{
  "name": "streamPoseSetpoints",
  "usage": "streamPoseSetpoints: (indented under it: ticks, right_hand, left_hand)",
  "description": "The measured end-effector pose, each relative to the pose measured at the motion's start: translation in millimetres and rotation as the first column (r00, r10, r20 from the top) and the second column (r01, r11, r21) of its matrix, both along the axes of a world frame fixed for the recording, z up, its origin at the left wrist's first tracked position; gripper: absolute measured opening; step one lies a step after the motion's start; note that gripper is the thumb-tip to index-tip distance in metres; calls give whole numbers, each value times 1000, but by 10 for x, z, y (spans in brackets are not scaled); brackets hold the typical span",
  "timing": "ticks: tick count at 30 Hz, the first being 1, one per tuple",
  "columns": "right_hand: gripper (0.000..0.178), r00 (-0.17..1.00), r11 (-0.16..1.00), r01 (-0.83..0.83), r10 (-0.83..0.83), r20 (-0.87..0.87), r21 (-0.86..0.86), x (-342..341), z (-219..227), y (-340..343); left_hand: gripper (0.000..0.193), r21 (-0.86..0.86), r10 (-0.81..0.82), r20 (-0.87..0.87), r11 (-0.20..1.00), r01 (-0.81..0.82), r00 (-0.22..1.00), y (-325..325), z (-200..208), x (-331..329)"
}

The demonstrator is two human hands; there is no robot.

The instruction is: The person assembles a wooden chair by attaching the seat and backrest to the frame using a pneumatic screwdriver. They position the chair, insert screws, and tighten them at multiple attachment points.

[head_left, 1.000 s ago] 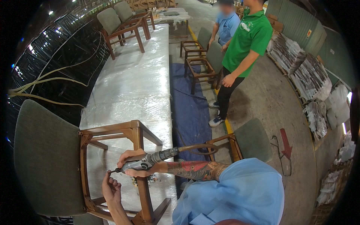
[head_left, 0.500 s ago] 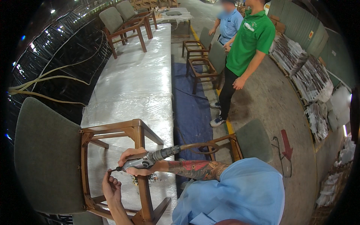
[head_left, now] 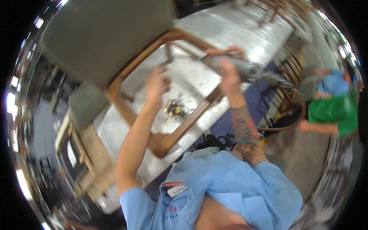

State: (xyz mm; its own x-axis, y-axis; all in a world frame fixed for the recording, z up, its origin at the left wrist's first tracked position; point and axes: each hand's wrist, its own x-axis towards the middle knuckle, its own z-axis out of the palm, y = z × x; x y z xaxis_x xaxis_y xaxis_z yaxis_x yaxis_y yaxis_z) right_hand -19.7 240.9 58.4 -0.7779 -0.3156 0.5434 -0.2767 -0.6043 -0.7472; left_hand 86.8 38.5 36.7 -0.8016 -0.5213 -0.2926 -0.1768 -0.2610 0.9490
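Observation:
My right hand point(head_left: 231, 73) is wrapped round a grey pneumatic screwdriver point(head_left: 243, 69) above the right side of a chair's wooden frame point(head_left: 191, 122). A brown hose trails from the tool's back end. My left hand point(head_left: 157, 86) is over the inside of the frame, near the rail along the backrest. Its fingers are curled closed; blur hides what they hold, if anything. The chair, with a grey-green upholstered backrest point(head_left: 107, 42) and no seat pad, lies on a film-wrapped table. A pile of small dark and yellowish fasteners point(head_left: 177, 109) shows through the open frame.
The plastic-wrapped table point(head_left: 218, 28) reaches to the far right, with more chairs beyond. Two people, one in a green shirt point(head_left: 331, 113), one in a blue shirt point(head_left: 334, 82), stand at right. Another grey-green upholstered piece point(head_left: 87, 104) is at left, beside a pale wooden structure point(head_left: 101, 161).
My view has swung round and tilted down. The screwdriver has come away from the backrest rail toward the right, in my right hand. My hands are farther apart.

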Motion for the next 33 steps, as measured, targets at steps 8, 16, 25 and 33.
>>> streamPoseSetpoints:
  ticks: [8,16,25,33]
  right_hand:
    - [37,982,977,-92,121,-148,192,-407,576,-938]
    - [39,952,916,-71,180,-247,396,-586,608,-1698]
    - [41,940,887,-82,221,-260,455,-599,550,-1872]
    - [41,858,835,-17,294,-420,550,-1029,755,-1968]
  left_hand:
    - [55,-657,-350,598,301,691,721,-211,-626,-247]
    - [43,-478,-309,761,328,815,571,-245,-353,-151]
    - [46,-530,-372,725,235,815,579,-286,-450,-171]
    - [37,-459,-433,740,234,857,515,-115,-229,-245]
